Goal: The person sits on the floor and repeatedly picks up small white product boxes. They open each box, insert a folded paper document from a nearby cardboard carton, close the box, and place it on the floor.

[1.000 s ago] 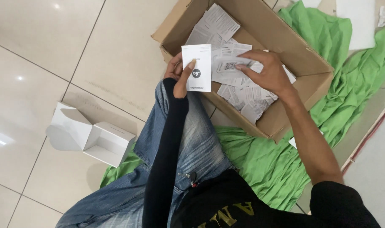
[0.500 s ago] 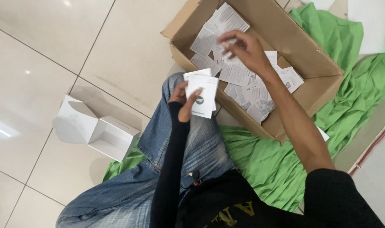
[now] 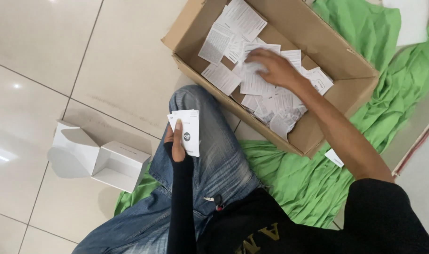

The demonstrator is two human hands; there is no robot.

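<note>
My left hand (image 3: pixel 176 142) rests over my jeans-clad knee and holds a small stack of white cards (image 3: pixel 188 130), the thumb pressed on the top one. My right hand (image 3: pixel 272 66) reaches into an open cardboard box (image 3: pixel 339 55) and lies flat on the loose white printed leaflets (image 3: pixel 233 33) heaped inside; whether it grips one I cannot tell. The box sits partly on a green cloth (image 3: pixel 308 178), just beyond my knee.
A small open white box (image 3: pixel 112 162) with its lid flap up stands on the pale tiled floor (image 3: pixel 83 51) at my left. A stray white card (image 3: pixel 334 158) lies on the green cloth. A white sheet (image 3: pixel 414 21) sits at the top right corner.
My right hand went from near the cards deeper into the box and spread over the leaflets. My left hand with the cards dropped lower toward my knee.
</note>
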